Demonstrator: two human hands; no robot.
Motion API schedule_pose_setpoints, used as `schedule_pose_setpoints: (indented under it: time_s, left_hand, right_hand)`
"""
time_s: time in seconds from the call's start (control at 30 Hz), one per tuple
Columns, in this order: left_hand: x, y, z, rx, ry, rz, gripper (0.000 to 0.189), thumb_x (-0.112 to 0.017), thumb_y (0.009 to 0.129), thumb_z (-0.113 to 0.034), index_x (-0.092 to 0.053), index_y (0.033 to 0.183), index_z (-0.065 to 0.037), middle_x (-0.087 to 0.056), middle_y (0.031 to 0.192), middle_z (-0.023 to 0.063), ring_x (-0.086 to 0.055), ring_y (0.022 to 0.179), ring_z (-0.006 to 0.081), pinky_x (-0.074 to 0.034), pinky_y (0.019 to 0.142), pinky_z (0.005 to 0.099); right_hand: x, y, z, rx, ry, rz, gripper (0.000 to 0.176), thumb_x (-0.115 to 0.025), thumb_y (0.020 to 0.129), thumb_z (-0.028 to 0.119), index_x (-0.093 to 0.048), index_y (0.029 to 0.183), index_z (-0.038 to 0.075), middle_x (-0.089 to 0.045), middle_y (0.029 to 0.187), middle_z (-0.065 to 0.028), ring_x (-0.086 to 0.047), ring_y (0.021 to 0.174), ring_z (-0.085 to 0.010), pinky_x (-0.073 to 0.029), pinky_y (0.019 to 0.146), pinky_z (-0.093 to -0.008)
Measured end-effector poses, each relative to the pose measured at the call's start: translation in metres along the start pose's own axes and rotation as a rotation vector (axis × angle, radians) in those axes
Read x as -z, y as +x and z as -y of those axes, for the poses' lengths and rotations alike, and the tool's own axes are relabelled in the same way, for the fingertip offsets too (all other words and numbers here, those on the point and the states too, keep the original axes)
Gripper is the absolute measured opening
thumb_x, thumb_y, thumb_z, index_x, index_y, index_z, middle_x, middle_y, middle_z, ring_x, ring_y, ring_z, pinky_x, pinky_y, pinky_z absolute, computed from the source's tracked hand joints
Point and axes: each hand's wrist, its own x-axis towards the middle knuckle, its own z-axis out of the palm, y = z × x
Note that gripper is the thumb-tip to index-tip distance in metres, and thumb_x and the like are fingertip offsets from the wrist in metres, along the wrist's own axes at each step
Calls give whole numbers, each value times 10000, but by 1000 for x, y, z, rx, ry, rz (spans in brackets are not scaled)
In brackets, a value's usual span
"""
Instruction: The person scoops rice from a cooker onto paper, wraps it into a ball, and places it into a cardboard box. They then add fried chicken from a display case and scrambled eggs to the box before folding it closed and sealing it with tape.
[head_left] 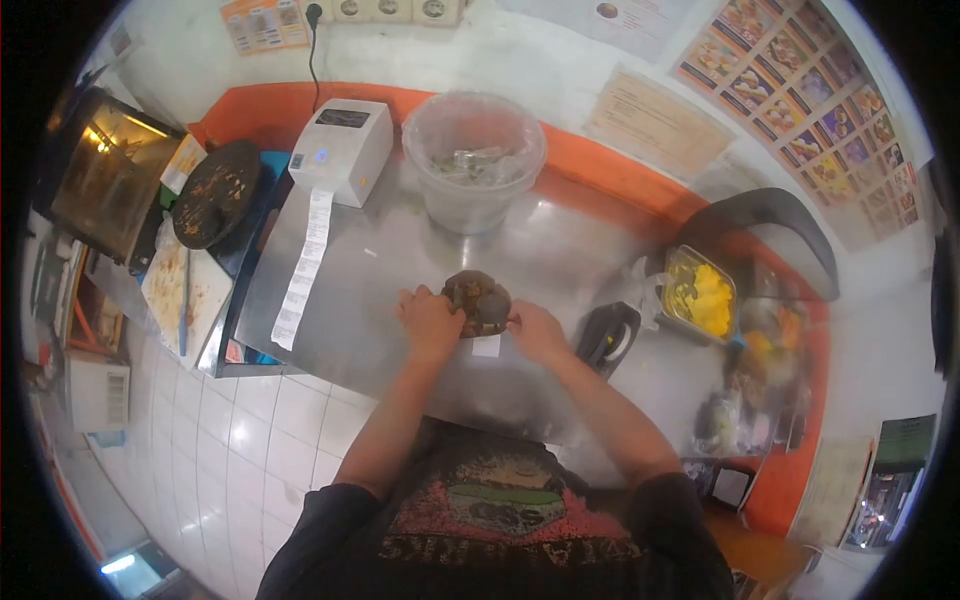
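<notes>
A small dark food bowl (pixel 472 279) with brownish food in it is held between my hands over the steel counter. My left hand (pixel 432 322) closes on its left side, fingers curled at the rim. On the opposite side, the fingers of my right hand (pixel 537 332) pinch the edge. A small white slip of paper (pixel 486 346) shows just below the bowl, between my hands. To the right of my right hand lies a black handheld device (pixel 607 338).
A label printer (pixel 340 150) trails a long printed strip (pixel 305 265). Behind the bowl stands a lined plastic bucket (pixel 470 195). Yellow food fills a tray (pixel 700 295) at right. A dark pan (pixel 216 195) and a cutting board with a knife (pixel 184 300) are at left.
</notes>
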Motion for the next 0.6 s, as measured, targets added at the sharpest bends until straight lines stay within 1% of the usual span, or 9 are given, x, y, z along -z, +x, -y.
schedule_pose_setpoints:
  time_s: [0.03, 0.13, 0.23, 0.33, 0.43, 0.5, 0.53, 0.6]
  left_hand:
    - [-3, -1, 2, -11, -21, -22, 146, -753, 716, -283, -788, 788, -161, -609, 1018, 82, -472, 1092, 345, -339, 928, 505]
    - [-3, -5, -1, -53, -36, -42, 122, -743, 733, -270, -789, 802, -181, -588, 1032, 74, -472, 1080, 337, -337, 928, 505]
    - [-11, -10, 4, -162, -102, -133, 97, -728, 754, -228, -768, 810, -160, -563, 1001, 69, -474, 1026, 324, -358, 896, 477]
    - [-17, -11, 8, -231, -169, -170, 117, -705, 749, -182, -747, 856, -160, -588, 1015, 52, -482, 1016, 325, -362, 889, 480]
    - [-18, -11, 9, -437, -192, -165, 173, -673, 742, -133, -732, 904, -149, -635, 1043, 27, -498, 1032, 323, -369, 893, 496]
    - [-31, -12, 12, -497, -208, -80, 235, -654, 734, -107, -730, 954, -137, -665, 1076, 5, -514, 1054, 315, -369, 914, 505]
    - [-39, -10, 12, -540, -223, -35, 266, -645, 729, -94, -729, 979, -131, -680, 1093, -6, -522, 1064, 311, -369, 925, 510]
    - [-45, -17, 13, -598, -101, -102, 314, -636, 721, -80, -726, 1020, -116, -694, 1128, 4, -537, 1087, 295, -367, 961, 495]
  right_hand:
    - [-2, -2, -1, 21, -16, -30, 160, -692, 857, 163, -603, 937, 57, -678, 900, -160, -641, 891, -384, -493, 765, -486]
    - [-1, -4, 1, 2, 61, -98, 173, -698, 853, 152, -597, 952, 54, -670, 898, -165, -641, 873, -387, -499, 754, -470]
    - [-7, -4, -11, 41, 202, -137, 191, -694, 863, 152, -597, 979, 36, -659, 859, -156, -657, 841, -346, -506, 738, -442]
    - [-25, -2, -38, 135, 429, -193, 172, -682, 901, 171, -610, 991, 44, -630, 782, -95, -630, 733, -228, -490, 647, -370]
    - [26, -12, -24, -337, 899, -215, 131, -650, 949, 199, -626, 977, 73, -586, 747, -14, -537, 637, -104, -421, 550, -273]
    - [51, -13, -56, -303, 1278, -372, 96, -623, 976, 205, -626, 970, 110, -559, 748, 28, -460, 568, -60, -340, 497, -214]
    - [70, -17, -71, -252, 1384, -483, 87, -605, 981, 187, -619, 982, 101, -565, 752, 11, -456, 552, -61, -329, 485, -204]
    - [110, -28, -113, -285, 1470, -698, 77, -589, 979, 160, -615, 999, 90, -582, 769, -15, -447, 542, -73, -347, 484, -220]
